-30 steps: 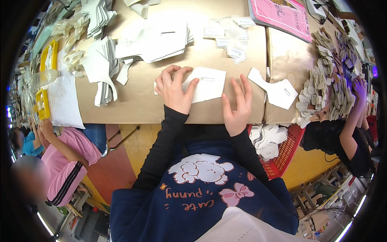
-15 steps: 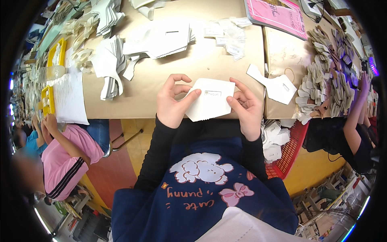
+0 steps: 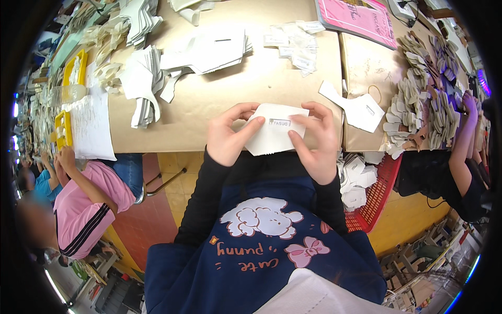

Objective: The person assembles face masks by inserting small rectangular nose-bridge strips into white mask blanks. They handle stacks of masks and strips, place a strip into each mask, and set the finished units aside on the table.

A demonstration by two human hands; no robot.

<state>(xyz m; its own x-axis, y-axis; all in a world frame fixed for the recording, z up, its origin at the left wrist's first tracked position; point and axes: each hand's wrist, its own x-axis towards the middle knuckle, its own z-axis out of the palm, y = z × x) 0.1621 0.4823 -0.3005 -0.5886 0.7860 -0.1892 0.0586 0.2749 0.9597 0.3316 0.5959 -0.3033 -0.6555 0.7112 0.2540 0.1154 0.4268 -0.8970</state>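
Observation:
Above my lap, just in front of the table's edge, I hold a white many-sided cut piece (image 3: 272,138), flat and stiff-looking. A small printed label (image 3: 280,123) sits in the slot-shaped window on its upper face. My left hand (image 3: 230,133) grips the left side, thumb on top and fingers behind. My right hand (image 3: 316,136) is closed at the right side, its index finger at the label's right end and its thumb on the piece just below. A similar white piece with a narrow neck and a label (image 3: 361,111) lies on the table to the right.
Stacks of white cut pieces (image 3: 209,52) and translucent label strips (image 3: 295,47) lie on the brown-covered table (image 3: 209,115). A pink folder (image 3: 358,21) is at the back right. Bundled pieces (image 3: 413,104) and a red basket (image 3: 374,201) stand right. Co-workers sit on both sides.
My right index finger has moved from the piece's upper right edge onto the label's end, and the thumb has shifted slightly left. The piece stays in my hands.

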